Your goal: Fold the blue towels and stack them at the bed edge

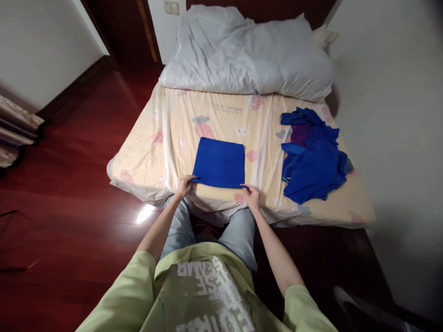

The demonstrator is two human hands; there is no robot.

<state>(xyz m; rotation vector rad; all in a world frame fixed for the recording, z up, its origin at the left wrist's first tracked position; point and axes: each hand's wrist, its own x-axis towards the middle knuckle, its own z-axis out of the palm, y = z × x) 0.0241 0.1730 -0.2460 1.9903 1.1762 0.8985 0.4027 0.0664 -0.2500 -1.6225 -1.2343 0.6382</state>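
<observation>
A flat blue cloth (219, 162), roughly square, lies on the bed in front of me. My left hand (185, 186) pinches its near left corner between thumb and fingers. At the near right corner, my right hand (251, 195) grips the cloth in the same way. The near edge between the two hands is pulled straight and looks slightly raised or rolled. To the right, apart from both hands, rests a crumpled pile of blue cloths (313, 159) with a purple piece (300, 134) among them.
The bed (138, 157) has a cream sheet with carrot and rabbit prints. A bundled grey-white quilt (245, 55) lies across its far end. A pale wall (398, 138) stands on the right, and dark red flooring (76, 193) stretches out on the left.
</observation>
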